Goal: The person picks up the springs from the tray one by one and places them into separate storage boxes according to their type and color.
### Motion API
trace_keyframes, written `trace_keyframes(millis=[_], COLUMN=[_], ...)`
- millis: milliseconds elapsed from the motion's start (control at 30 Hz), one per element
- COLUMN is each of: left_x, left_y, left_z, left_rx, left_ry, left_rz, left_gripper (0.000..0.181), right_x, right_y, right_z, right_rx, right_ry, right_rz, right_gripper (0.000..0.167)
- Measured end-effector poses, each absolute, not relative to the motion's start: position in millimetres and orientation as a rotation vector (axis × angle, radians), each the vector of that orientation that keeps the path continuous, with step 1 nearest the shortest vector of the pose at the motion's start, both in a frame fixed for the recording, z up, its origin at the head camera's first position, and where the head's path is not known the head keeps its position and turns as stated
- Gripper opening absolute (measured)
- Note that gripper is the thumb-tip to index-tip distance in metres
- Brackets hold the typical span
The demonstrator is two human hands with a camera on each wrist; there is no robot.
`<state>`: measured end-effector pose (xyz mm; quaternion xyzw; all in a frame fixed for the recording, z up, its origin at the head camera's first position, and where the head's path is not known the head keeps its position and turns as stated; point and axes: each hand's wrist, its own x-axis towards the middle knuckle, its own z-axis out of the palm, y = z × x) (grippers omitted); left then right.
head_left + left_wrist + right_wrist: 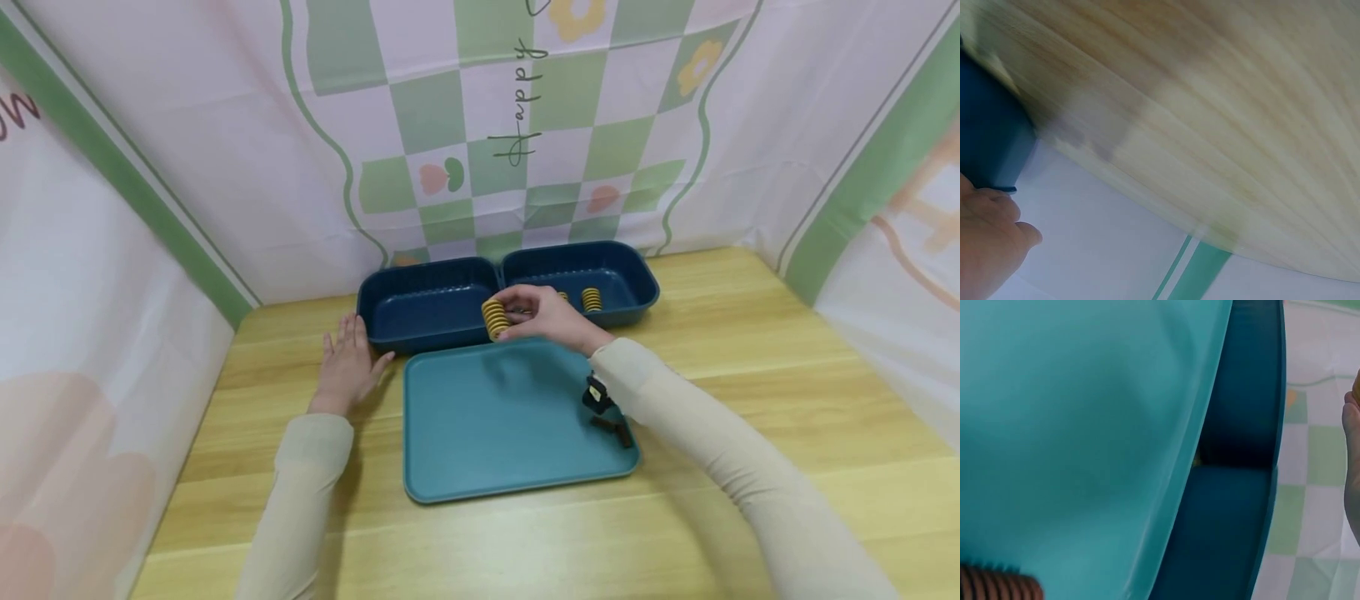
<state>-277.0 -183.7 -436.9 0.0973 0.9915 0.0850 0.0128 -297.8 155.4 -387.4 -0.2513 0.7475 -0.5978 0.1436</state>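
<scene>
My right hand (551, 318) pinches a yellow-and-dark ribbed roll (495, 319) above the back edge of the teal tray (480, 425), in front of the blue bins. At the right edge of the right wrist view, only part of that hand (1352, 462) shows. My left hand (347, 367) lies with straight fingers beside the left blue bin (427, 340), fingertips at its outer end. Inside the right blue bin (630, 312) stands a similar ribbed roll (591, 299); another is mostly hidden by my right hand.
On the tray's right side lie a small black object with a pale patch (596, 395) and short dark brown pieces (622, 435). A brown ribbed piece (1000, 584) shows in the right wrist view. Behind the bins hangs a checkered cloth (540, 167). Wooden tabletop (750, 333) surrounds the tray.
</scene>
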Motion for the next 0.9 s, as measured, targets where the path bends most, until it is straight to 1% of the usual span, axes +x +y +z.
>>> trace_keyframes(millis=[433, 667, 900], left_x=[-278.4, -278.2, -278.7], left_y=[-185.1, -185.5, -185.0], left_z=[-438.9, -438.9, -438.5], left_rx=[0.298, 0.299, 0.301], left_ry=[3.071, 3.069, 3.071], left_rz=[0.271, 0.275, 0.27], left_gripper=[0.082, 0.082, 0.082], right_x=[-305.7, -311.4, -315.5], right_y=[179.3, 189.1, 198.4], right_z=[-389.5, -392.0, -392.5], right_rx=[-0.642, -0.552, -0.549], right_ry=[2.189, 2.186, 2.194], right_rz=[-1.826, -1.886, -1.926], right_gripper=[0.055, 0.053, 0.052])
